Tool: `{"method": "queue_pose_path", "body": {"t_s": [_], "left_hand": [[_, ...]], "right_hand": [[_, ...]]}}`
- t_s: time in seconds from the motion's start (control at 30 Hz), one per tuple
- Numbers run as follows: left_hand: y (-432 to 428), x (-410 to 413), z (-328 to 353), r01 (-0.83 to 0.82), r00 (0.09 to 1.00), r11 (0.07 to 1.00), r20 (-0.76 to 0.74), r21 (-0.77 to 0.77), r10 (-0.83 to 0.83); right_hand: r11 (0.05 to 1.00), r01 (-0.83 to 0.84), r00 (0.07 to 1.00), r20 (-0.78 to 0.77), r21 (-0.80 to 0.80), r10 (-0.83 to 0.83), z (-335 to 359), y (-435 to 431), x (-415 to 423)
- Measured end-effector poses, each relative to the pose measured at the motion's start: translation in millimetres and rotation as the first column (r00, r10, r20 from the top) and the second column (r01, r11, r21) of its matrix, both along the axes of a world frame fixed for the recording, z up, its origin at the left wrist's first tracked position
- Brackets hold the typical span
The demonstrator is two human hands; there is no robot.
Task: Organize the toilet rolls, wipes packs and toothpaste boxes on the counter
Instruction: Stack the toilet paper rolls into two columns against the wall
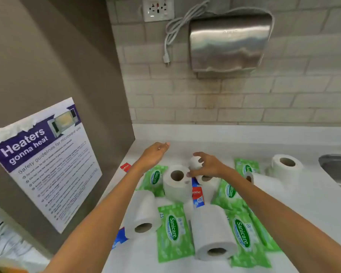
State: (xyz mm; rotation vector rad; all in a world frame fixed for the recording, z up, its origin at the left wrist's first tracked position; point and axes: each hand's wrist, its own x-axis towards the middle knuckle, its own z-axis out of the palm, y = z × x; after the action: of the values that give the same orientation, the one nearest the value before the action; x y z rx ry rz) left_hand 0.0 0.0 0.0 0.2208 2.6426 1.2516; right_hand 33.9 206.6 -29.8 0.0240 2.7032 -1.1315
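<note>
Right hand [209, 167] gripping toilet roll [195, 162], cluttered counter [313, 196]

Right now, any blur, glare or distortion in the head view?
Head view: wide-angle bowing curves the wall tiles and poster; soft glare on the hand dryer; slight blur on the right hand gripping a toilet roll; near wipes pack labels legible.
</note>
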Motion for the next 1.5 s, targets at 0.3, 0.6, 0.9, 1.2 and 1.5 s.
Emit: {"method": "queue_pose_path", "body": {"t_s": [0.3,0.6,0.9,1.2,1.5], "left_hand": [[-18.9,7.6,-37.0,-0.194,0.98,0.977,0.062,0.092,0.189],[-15.0,5.3,-57.4,-0.259,0.958,0.953,0.169,0.157,0.233],[0.7,11.6,-68.3,-0.128,0.985,0.986,0.131,0.111,0.113],[23.7,-14.7,-72.6,-0.104,0.991,0.974,-0.063,0.203,0.119],[14.3,-67.5,-81.2,-0.138,0.985,0.962,-0.073,0.237,0.159]], "right_hand": [[0.96,-0.226,0.969,-0.059,0.165,0.238,-51.9,-27.8,-14.0],[0.96,-0.265,0.95,-0.146,0.095,0.277,-75.7,-28.4,-29.1],[0.957,-0.127,0.989,-0.102,-0.261,0.103,-48.0,-11.1,-57.3],[0.949,-0.146,0.989,-0.053,-0.281,0.137,-11.0,-19.7,-88.7],[0.935,-0.083,0.995,0.022,-0.346,0.097,-0.8,-37.5,-125.4]]}}
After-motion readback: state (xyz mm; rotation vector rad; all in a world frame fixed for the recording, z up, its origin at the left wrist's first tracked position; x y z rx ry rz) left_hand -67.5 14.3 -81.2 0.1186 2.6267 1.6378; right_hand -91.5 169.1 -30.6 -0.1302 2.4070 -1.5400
